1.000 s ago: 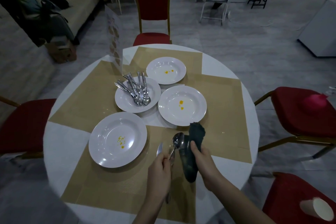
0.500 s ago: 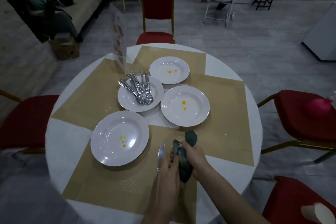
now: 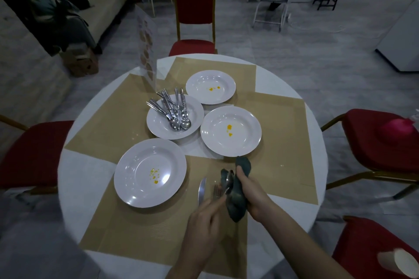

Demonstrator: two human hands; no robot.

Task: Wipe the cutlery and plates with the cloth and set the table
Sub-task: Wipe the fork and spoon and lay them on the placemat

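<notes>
Spoon [image 3: 227, 182] now cloth-wrapped | cloth [image 3: 238, 197] in right grip [image 3: 251, 192] | left [image 3: 204, 219] holds handle

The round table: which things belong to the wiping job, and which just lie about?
Job: dark teal cloth; steel spoon inside it; steel knife; fork; four white plates, nearest; cutlery pile.
Idle: clear menu stand; red chairs; pink object.

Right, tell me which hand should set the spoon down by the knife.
Left. The left hand holds the spoon by its handle, right beside the knife on the mat. The right hand grips the cloth around the spoon's bowl and need only let go.
</notes>
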